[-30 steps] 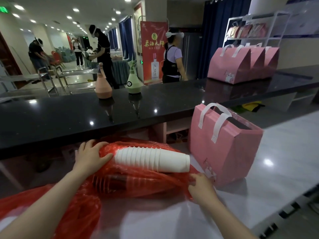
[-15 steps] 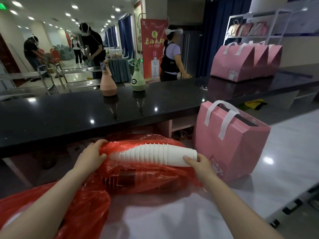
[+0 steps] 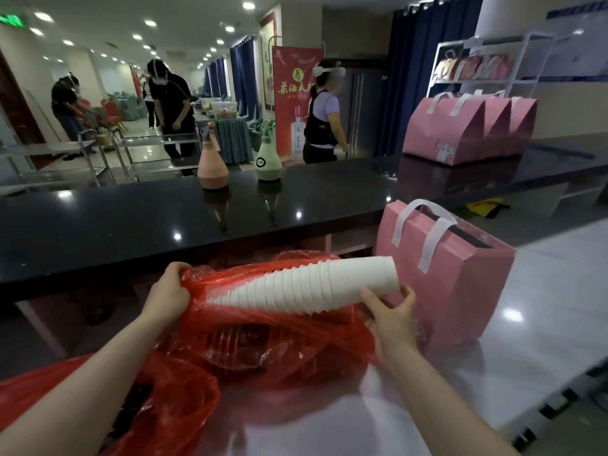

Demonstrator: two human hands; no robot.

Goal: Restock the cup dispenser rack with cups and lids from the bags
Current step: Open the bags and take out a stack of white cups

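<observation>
A long stack of white paper cups (image 3: 306,284) lies tilted, its right end raised, half out of a red plastic bag (image 3: 263,343) on the white counter. My right hand (image 3: 390,319) holds the stack's right end from below, fingers curled up around it. My left hand (image 3: 167,292) grips the red bag's edge at the stack's left end. Dark shapes show through the bag below the cups; what they are is unclear. No dispenser rack is in view.
A pink gift bag (image 3: 444,278) with white handles stands just right of the cups. A raised black countertop (image 3: 164,218) behind carries two spray bottles (image 3: 212,159) and more pink bags (image 3: 467,130). Another red bag (image 3: 158,409) lies near left. Several people stand beyond.
My right hand moved from the bag's edge to the cup stack's right end and lifted it. The stack has slid further out of the red bag, which my left hand keeps holding.
</observation>
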